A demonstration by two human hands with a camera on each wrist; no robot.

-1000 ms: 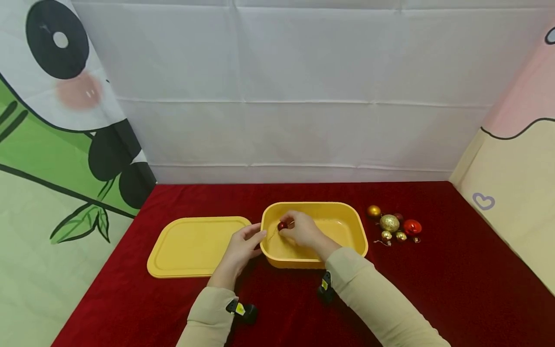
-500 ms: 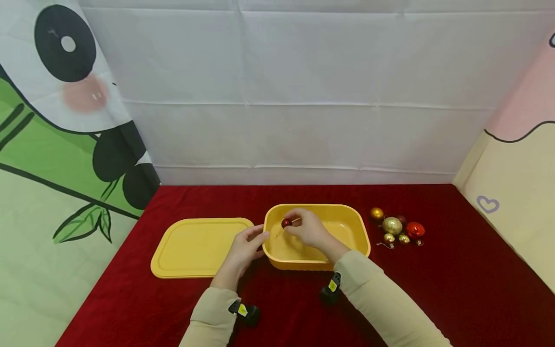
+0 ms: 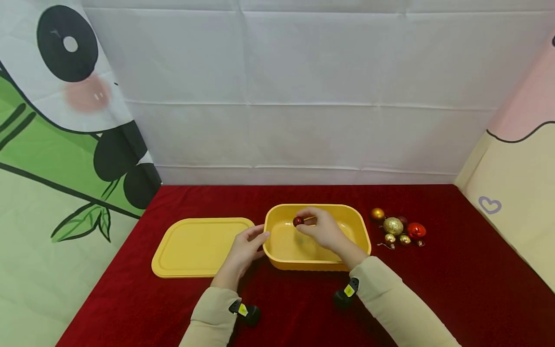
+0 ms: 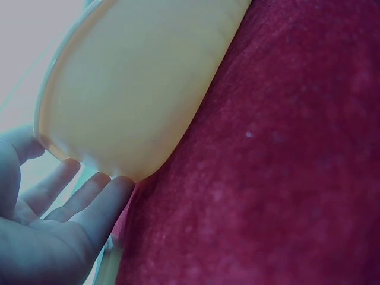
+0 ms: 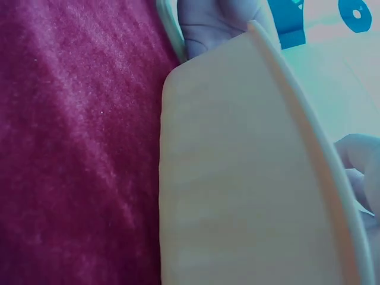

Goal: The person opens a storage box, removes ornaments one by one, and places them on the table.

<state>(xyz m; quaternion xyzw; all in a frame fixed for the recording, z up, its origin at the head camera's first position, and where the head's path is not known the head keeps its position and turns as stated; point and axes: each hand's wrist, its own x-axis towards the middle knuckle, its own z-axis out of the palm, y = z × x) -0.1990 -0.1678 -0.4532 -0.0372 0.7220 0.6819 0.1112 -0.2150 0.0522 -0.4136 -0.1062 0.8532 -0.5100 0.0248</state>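
Note:
A yellow plastic box [image 3: 299, 265] stands without its lid on the red cloth. My left hand [image 3: 244, 246] grips its left end. In the left wrist view the thumb lies at the rim and the fingertips touch the outer wall. Inside the box outline in the head view, my right hand [image 3: 323, 230] pinches a small dark red bauble [image 3: 297, 221] by its top, between thumb and fingers. In the right wrist view the box wall [image 5: 237, 178] covers most of the right hand, and the bauble is hidden.
The yellow lid [image 3: 199, 248] lies flat on the red tablecloth [image 3: 295, 313], left of the box. Right of the box sits a cluster of baubles: a glittery gold one [image 3: 393, 226], a shiny red one [image 3: 416, 231] and several smaller ones. A white cloth backdrop [image 3: 303, 140] rises behind the table.
My right hand has moved to the right over the box, carrying the dark red bauble away from the box's left end. The left hand keeps its hold on the box.

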